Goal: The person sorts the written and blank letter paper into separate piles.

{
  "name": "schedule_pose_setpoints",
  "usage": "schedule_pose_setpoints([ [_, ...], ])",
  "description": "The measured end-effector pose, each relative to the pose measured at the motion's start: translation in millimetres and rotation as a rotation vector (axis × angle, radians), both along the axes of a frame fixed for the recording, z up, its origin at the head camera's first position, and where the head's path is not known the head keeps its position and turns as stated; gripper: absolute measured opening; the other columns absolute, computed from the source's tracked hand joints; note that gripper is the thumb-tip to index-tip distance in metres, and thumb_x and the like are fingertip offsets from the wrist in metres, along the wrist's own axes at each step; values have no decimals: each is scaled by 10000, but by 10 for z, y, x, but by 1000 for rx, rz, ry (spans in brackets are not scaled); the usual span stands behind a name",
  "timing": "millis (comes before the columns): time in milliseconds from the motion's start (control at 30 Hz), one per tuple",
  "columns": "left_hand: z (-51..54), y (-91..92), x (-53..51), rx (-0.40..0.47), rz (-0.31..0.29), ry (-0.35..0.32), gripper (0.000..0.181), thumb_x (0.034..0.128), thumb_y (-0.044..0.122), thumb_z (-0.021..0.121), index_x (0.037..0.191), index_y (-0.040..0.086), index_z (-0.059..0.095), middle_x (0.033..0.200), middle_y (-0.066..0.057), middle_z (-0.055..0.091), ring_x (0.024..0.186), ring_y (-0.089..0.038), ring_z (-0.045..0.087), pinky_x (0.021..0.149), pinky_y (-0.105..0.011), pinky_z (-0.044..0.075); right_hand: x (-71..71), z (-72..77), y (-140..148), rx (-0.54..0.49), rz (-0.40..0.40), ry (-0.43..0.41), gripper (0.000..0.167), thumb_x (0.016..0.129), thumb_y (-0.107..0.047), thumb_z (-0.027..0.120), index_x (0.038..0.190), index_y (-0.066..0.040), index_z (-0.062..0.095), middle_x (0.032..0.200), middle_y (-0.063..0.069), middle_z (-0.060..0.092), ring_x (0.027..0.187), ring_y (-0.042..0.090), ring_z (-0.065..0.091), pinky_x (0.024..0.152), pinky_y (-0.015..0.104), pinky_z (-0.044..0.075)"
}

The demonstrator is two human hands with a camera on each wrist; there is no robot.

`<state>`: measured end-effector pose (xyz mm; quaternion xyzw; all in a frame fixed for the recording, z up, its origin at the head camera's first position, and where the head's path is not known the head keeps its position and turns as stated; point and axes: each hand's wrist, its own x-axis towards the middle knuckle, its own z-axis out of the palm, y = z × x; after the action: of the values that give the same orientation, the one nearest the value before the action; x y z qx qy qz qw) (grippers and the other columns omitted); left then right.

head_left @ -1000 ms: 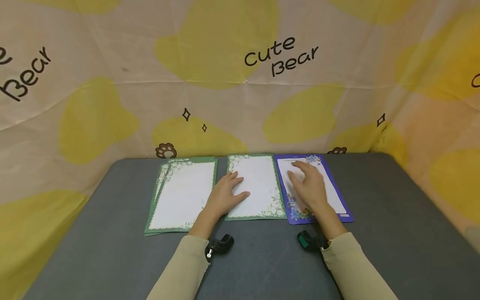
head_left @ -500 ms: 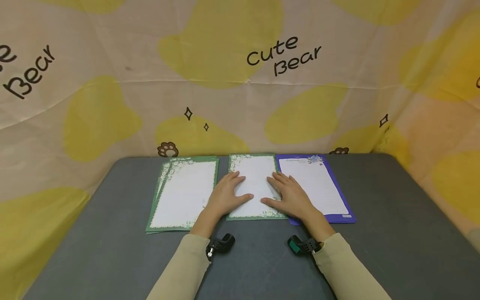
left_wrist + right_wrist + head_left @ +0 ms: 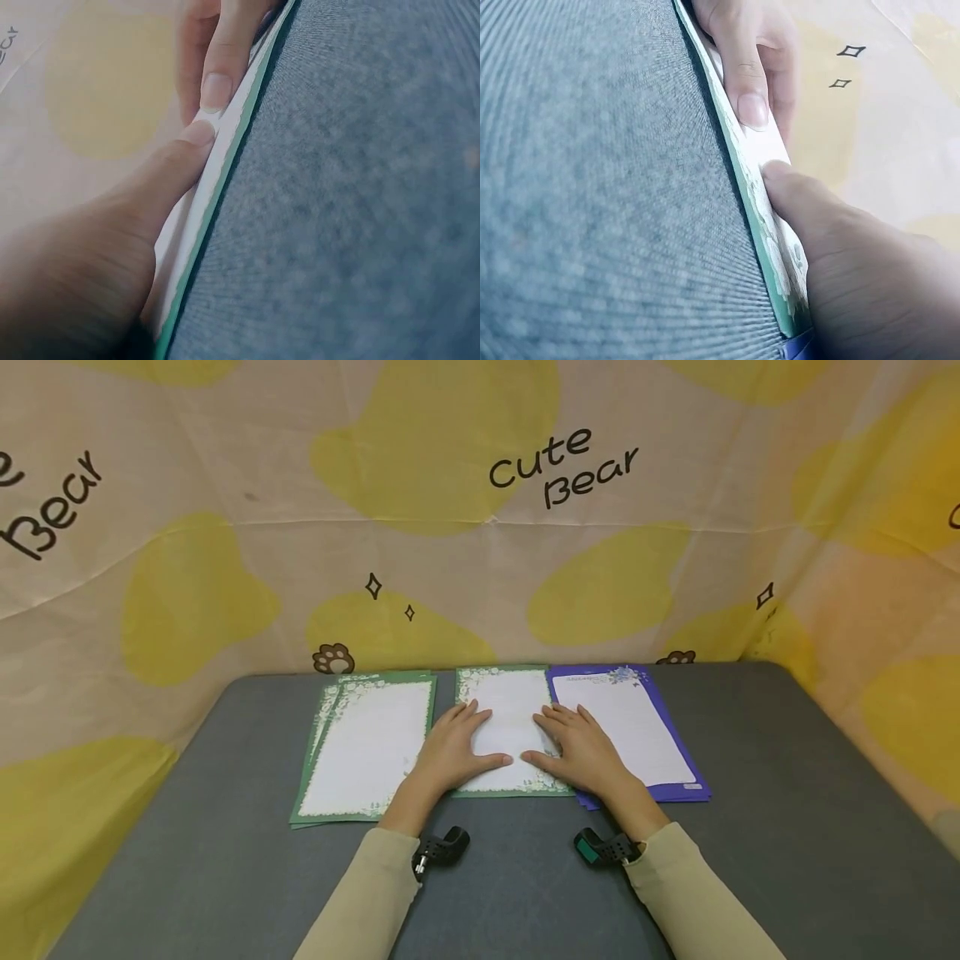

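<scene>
In the head view, a white sheet of paper with a green floral border [image 3: 513,727] lies flat at the middle of the table. My left hand [image 3: 453,747] rests on its left side, fingers spread and thumb pointing right. Over its right side lies my right hand [image 3: 581,752], palm down, also covering part of the purple-bordered sheet [image 3: 630,718]. Both thumbs lie close together on the paper; the left thumb [image 3: 180,161] and right thumb [image 3: 802,199] show in the wrist views. Neither hand grips anything. The middle sheet's lower right corner is partly hidden by the right hand.
Left of the hands, overlapping green-bordered sheets [image 3: 367,747] lie on the dark grey table [image 3: 517,893]. Beneath the purple-bordered sheet, further purple edges peek out. A patterned cloth [image 3: 442,460] hangs behind the table and along its sides.
My right hand has come left and down from above the purple-bordered sheet onto the middle sheet. The left hand stays in place, its thumb shifting slightly right towards the right thumb.
</scene>
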<state>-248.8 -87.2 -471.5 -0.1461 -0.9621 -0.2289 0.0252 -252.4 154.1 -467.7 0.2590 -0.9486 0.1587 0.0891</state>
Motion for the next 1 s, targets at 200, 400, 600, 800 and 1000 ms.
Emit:
schedule_pose_setpoints([
  [200,33,16,25,-6,12,23,839,806,650,745,1457,153,561,1610,-99,417,1503,-327,372,1220,-533,328,2,-9,16,7,-71,2,766,893,-602,664,1449,-85,558,1498,152,550,1465,392,416,1224,637,238],
  [400,58,21,25,-38,13,67,815,788,648,762,1406,138,609,1546,-116,504,1436,-335,456,1202,-507,362,-8,-9,21,6,-131,-37,853,877,-639,657,1507,-92,481,1542,167,494,1475,419,384,1227,640,228],
  [600,69,19,19,-7,43,117,666,805,578,787,1312,159,683,1362,-78,668,1318,-302,563,1119,-486,450,-18,-25,21,-17,-114,-34,822,882,-612,671,1484,-77,507,1534,188,496,1460,422,405,1228,640,226],
  [800,89,19,29,29,79,168,447,824,478,808,1175,204,770,1179,-15,761,1153,-252,649,986,-450,534,-22,-34,24,-63,-95,0,757,889,-556,698,1439,-56,554,1492,206,535,1421,417,456,1210,650,256],
  [1000,82,21,40,83,108,188,349,821,447,817,1092,227,802,1094,11,783,1042,-227,676,886,-427,562,-26,-33,5,-189,-118,34,650,896,-462,738,1368,-35,609,1387,202,624,1324,422,543,1174,640,322],
])
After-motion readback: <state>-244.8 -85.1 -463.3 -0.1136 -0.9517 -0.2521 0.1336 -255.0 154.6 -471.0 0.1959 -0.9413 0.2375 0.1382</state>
